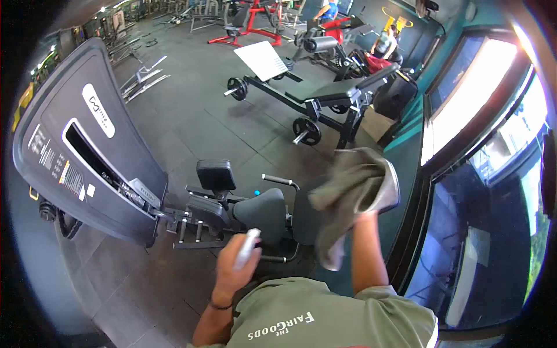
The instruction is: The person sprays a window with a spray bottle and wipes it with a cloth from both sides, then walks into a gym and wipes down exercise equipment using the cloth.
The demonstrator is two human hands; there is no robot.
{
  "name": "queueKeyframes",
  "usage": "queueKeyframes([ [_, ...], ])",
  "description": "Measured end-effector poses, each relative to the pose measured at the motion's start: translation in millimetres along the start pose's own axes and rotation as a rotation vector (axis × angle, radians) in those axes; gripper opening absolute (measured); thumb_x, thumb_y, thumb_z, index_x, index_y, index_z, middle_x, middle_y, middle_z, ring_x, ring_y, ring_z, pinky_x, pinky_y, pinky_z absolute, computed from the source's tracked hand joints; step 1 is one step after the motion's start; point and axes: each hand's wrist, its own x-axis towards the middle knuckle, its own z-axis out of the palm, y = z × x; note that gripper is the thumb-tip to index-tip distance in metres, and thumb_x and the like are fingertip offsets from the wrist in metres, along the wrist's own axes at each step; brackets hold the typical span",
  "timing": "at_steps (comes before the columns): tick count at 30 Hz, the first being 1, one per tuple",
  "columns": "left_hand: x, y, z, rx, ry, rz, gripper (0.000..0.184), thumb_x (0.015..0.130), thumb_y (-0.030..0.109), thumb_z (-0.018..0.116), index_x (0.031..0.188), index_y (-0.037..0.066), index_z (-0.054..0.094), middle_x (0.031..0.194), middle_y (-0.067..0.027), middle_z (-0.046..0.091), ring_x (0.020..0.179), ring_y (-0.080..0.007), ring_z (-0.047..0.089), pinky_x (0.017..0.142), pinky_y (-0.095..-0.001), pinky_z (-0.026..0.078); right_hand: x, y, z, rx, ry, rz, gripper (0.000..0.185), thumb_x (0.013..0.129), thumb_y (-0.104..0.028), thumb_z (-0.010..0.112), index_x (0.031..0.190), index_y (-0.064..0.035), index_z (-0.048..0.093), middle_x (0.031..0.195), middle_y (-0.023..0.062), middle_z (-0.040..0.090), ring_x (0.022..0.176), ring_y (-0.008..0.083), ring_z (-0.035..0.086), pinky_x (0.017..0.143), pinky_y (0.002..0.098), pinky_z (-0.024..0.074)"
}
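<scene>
Gym floor (185, 119), machines (96, 142), hands (237, 264), apparently a cloth (355, 191)

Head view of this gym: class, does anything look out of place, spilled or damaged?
Nothing clearly stands out. The black padded seat machine shows no visible damage, and no spill shows on the dark tiled floor. The crumpled grey-brown cloth in the right hand simply hangs loosely.

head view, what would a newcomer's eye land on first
Probably the big grey-brown cloth, blurred, in the right hand, just right of centre. Then the tall dark machine filling the left side, and the glaring window at upper right. Low in the middle, the left hand grips a small white object, too blurred to name.
</scene>
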Motion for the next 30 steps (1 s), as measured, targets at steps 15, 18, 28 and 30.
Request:
queueKeyframes([
  [15, -272, -20, -108, 0.088, 1.408, -0.594, 0.019, 0.087, 0.0, 0.064, 0.106, 0.003, 0.064, 0.095, -0.0015, 0.066, 0.075, -0.0067, 0.055, 0.066, -0.0237, 0.045, -229, 205, 321, 0.429, -0.75, 1.62, 0.08, 0.095, -0.062, 0.042, 0.151, -0.0044, 0.043, 0.151, 0.0181, 0.048, 0.135, 0.0375, 0.051, 0.113, 0.0537, 0.0409],
  [18, -298, -42, -119, -0.003, 1.486, -0.601, 0.021, 0.087, 0.0, 0.064, 0.108, 0.003, 0.062, 0.1, -0.0025, 0.068, 0.076, -0.0061, 0.057, 0.067, -0.0232, 0.047, -276, 227, 338, 0.501, -0.969, 1.789, 0.088, 0.09, -0.069, 0.05, 0.148, -0.0036, 0.046, 0.148, 0.0181, 0.051, 0.133, 0.0374, 0.052, 0.111, 0.0533, 0.0426],
  [28, -360, -76, -321, 0.37, 1.267, -0.611, 0.025, 0.083, 0.006, 0.073, 0.107, 0.004, 0.064, 0.095, -0.0141, 0.069, 0.077, -0.0307, 0.069, 0.073, -0.0376, 0.055, -424, 322, 484, 0.313, -0.993, 1.69, 0.094, 0.087, -0.074, 0.052, 0.149, -0.0032, 0.044, 0.146, 0.0156, 0.052, 0.13, 0.0346, 0.054, 0.103, 0.0484, 0.0498],
  [30, -367, -79, -365, 0.449, 1.274, -0.573, 0.026, 0.084, 0.007, 0.074, 0.107, 0.003, 0.062, 0.093, -0.0155, 0.067, 0.079, -0.034, 0.069, 0.073, -0.0391, 0.055, -442, 332, 507, 0.345, -1.002, 1.683, 0.094, 0.089, -0.074, 0.049, 0.149, -0.0027, 0.043, 0.147, 0.0172, 0.051, 0.131, 0.0346, 0.053, 0.106, 0.0485, 0.0476],
])
